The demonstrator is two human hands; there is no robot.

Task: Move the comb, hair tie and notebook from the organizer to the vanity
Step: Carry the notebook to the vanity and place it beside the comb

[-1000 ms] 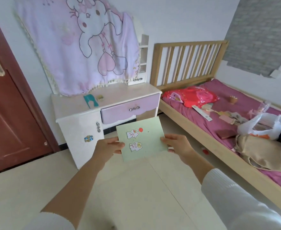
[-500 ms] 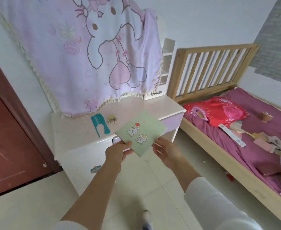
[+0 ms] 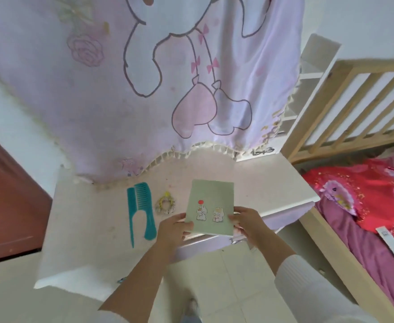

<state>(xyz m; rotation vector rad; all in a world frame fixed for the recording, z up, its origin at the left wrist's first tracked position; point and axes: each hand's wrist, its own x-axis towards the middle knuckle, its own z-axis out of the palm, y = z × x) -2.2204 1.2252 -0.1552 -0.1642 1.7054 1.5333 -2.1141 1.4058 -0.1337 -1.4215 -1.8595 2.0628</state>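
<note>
One head-worn camera looks forward and steeply down, close over the vanity (image 3: 261,183) top.

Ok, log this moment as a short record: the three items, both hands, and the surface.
notebook: green, cartoon stickers on its cover, held by both hands over the front edge of the vanity
left hand: grips the notebook's left lower edge
right hand: grips the notebook's right lower edge
comb: teal, lying flat on the vanity, left of the notebook
hair tie: lying between comb and notebook
vanity: pale top, pink cloth draped behind it
</note>
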